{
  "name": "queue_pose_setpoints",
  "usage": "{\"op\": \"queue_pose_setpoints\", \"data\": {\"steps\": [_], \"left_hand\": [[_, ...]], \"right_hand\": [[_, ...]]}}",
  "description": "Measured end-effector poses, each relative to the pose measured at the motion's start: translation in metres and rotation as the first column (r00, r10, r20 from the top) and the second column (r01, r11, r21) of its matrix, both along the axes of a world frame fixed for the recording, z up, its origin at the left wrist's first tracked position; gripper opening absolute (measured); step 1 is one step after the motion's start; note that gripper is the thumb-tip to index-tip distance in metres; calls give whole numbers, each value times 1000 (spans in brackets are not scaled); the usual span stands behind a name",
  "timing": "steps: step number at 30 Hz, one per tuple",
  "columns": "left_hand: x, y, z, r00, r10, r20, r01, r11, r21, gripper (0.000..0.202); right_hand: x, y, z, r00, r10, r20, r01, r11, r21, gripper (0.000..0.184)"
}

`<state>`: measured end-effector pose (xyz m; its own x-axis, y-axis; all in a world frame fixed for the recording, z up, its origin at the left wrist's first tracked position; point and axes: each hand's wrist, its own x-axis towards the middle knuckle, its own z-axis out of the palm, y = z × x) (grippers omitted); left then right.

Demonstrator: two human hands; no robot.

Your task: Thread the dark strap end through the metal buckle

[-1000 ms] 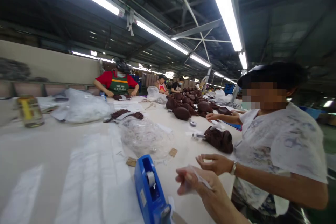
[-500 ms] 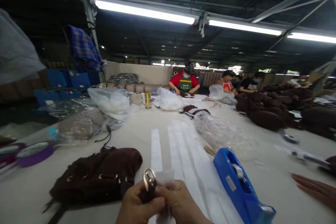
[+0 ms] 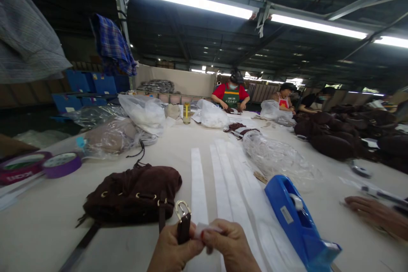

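Observation:
My left hand (image 3: 174, 251) is closed on a dark brown strap end with a brass buckle (image 3: 182, 211) that stands up above my fingers. My right hand (image 3: 230, 247) pinches a small white piece of paper or tape (image 3: 204, 228) against the strap. Both hands meet at the bottom middle of the view. The strap leads back to a dark brown suede drawstring bag (image 3: 134, 195) with brass eyelets lying on the white table (image 3: 178, 148) just beyond my left hand.
A blue tape dispenser (image 3: 298, 221) stands right of my hands. White strips (image 3: 219, 178) lie ahead, with crumpled clear plastic (image 3: 276, 157) beyond. Purple tape rolls (image 3: 62, 164) sit left. Brown bags (image 3: 334, 136) pile at right. A co-worker's hand (image 3: 372, 214) rests at right; other people work at the far end.
The view swung left from the co-worker to my own hands and the brown bag. Since half a second ago the buckle strap stays in my hands, and the white piece has shifted in my right fingers.

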<state>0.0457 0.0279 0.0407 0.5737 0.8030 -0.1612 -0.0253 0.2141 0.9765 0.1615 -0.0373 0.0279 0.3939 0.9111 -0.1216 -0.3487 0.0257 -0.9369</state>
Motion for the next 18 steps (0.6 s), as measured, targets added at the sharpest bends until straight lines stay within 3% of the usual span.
{"op": "queue_pose_setpoints", "data": {"steps": [7, 13, 18], "left_hand": [[-12, -3, 3, 998, -66, -15, 66, 998, -13, 33], [-14, -4, 2, 992, -112, -63, 110, 993, -38, 36], [-9, -3, 1, 993, -51, -105, 51, 999, 4, 40]], "right_hand": [[-11, 5, -1, 994, -17, -112, 21, 999, 31, 29], [-13, 6, -6, 987, -19, -161, 28, 998, 49, 41], [-18, 3, -14, 988, 20, -151, 0, 991, 130, 36]]}}
